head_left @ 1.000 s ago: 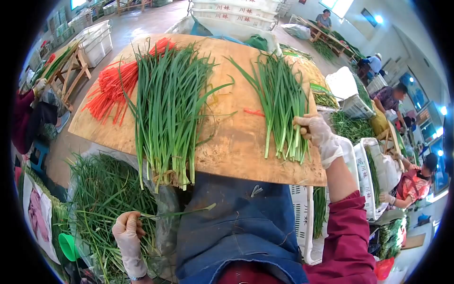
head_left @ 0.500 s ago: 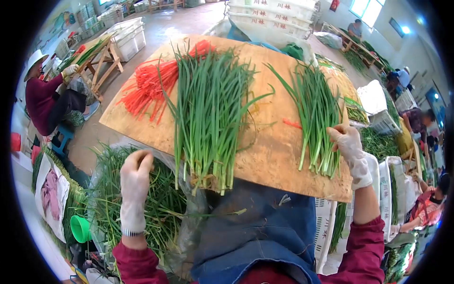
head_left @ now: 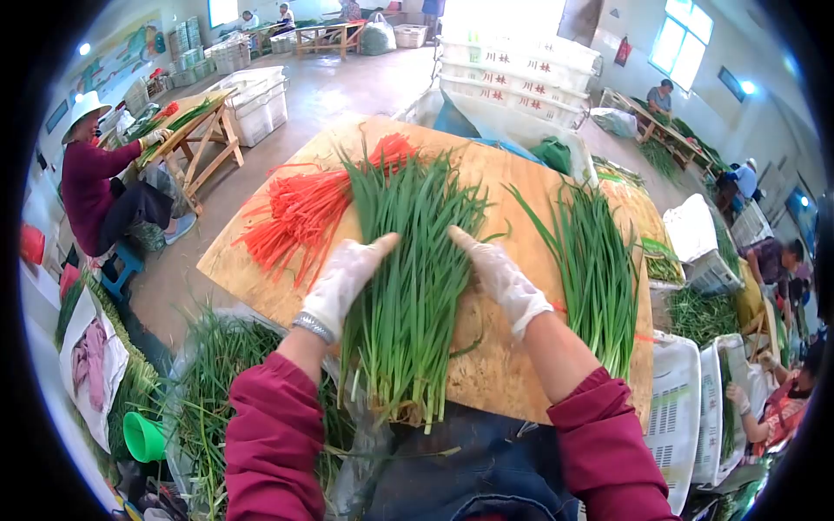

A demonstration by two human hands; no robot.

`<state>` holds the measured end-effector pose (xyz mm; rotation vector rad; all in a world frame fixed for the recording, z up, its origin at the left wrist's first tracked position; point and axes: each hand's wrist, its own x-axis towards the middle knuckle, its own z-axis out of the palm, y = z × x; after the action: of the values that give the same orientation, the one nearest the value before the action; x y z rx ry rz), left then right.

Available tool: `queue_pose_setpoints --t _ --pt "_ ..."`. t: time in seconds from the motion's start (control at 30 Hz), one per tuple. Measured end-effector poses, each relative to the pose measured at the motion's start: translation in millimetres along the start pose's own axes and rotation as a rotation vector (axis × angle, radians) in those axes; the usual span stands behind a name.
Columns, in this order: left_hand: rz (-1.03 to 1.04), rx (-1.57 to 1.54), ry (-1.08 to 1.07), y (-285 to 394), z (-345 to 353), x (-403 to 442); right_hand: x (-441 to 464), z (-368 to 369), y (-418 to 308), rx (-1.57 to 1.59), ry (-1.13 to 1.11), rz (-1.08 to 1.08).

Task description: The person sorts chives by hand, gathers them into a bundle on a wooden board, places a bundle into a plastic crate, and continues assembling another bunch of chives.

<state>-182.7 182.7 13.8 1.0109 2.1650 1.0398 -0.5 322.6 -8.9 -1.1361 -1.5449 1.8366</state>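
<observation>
A large loose pile of garlic chives [head_left: 413, 295] lies on the wooden board [head_left: 495, 382], cut ends toward me. My left hand [head_left: 343, 282], in a thin white glove, grips the pile's left side, thumb over the leaves. On the opposite side my right hand [head_left: 504, 282], gloved too, holds it with the thumb pointing inward. The other fingers of both hands are partly hidden beside or under the leaves. To the right lies a smaller bunch of chives [head_left: 595, 278], apart from my hands. Red ties [head_left: 300, 217] are heaped at the board's left.
Loose chive leaves [head_left: 217, 373] fill a plastic-lined container at lower left. White crates [head_left: 512, 78] are stacked behind the board, and more crates [head_left: 673, 399] stand at right. A green plastic container [head_left: 143, 437] is at lower left. A seated person [head_left: 95, 191] works at a bench on the left.
Both hands have come in from the sides onto the large chive pile. My right hand has left the smaller bunch. The view has shifted, showing more of the room.
</observation>
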Motion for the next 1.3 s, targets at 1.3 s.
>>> queue_pose_setpoints --t 1.3 --pt "0.754 -0.547 -0.012 153 -71 -60 -104 58 -183 0.008 -0.248 -0.847"
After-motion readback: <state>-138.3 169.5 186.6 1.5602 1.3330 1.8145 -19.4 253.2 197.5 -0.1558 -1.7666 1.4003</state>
